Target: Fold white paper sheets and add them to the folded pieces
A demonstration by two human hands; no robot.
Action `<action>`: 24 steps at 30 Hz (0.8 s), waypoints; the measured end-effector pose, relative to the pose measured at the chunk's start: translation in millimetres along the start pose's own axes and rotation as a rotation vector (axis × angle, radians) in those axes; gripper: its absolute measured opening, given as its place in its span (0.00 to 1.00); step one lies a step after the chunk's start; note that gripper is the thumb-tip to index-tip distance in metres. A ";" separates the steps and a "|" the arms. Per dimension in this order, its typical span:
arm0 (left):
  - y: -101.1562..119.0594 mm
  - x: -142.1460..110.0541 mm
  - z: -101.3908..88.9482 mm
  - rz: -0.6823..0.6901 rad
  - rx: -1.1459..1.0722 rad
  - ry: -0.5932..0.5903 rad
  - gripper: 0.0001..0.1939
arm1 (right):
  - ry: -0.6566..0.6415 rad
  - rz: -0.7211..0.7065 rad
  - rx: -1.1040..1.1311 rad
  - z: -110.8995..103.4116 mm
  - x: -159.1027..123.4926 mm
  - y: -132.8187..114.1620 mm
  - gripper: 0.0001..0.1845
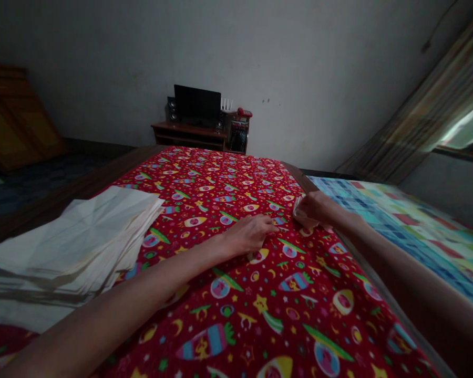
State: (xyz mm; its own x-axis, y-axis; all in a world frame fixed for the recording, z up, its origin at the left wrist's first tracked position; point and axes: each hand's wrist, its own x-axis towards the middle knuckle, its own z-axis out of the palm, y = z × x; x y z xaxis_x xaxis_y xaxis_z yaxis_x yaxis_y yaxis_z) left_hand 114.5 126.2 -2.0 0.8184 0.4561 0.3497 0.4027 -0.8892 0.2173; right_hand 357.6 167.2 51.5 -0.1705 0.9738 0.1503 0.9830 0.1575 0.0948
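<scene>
A red cloth (295, 283) printed with rockets, stars and moons covers the surface in front of me. My left hand (254, 233) rests on its middle, fingers curled and closed; whatever is in them, if anything, is hidden. Near the cloth's right edge, my right hand (317, 207) is closed around a small folded whitish piece (298, 209), perhaps paper. To the left, beyond my left forearm, lies an uneven stack of creased white paper sheets (98, 226).
A bed with a blue patterned cover (362, 220) adjoins the right side. Against the far wall, a desk (189, 131) carries a monitor (197, 104), speakers and a red telephone (244, 112). A wooden cabinet (19, 118) stands far left; a curtain (413, 121) hangs at right.
</scene>
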 end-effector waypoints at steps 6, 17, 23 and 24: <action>9.7 -27.1 -9.8 0.025 -0.060 0.032 0.14 | 0.043 -0.022 -0.014 -24.5 -10.2 3.1 0.11; 31.4 -79.3 -45.1 -0.025 -0.030 0.030 0.15 | 0.132 -0.226 0.126 -8.1 -112.5 -82.2 0.18; 28.1 -143.3 -93.4 -0.171 0.193 0.127 0.19 | 0.068 -0.380 0.122 23.1 -158.5 -144.4 0.14; 25.5 -157.5 -104.5 -0.217 0.221 0.150 0.19 | 0.096 -0.361 0.135 26.6 -161.5 -148.1 0.14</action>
State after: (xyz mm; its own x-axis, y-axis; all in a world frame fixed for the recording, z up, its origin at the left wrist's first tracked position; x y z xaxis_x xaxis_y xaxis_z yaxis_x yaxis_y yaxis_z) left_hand -47.0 35.5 43.7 0.6415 0.6211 0.4503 0.6532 -0.7501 0.1040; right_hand 241.3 -9.0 -13.0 -0.5061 0.8331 0.2231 0.8577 0.5133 0.0290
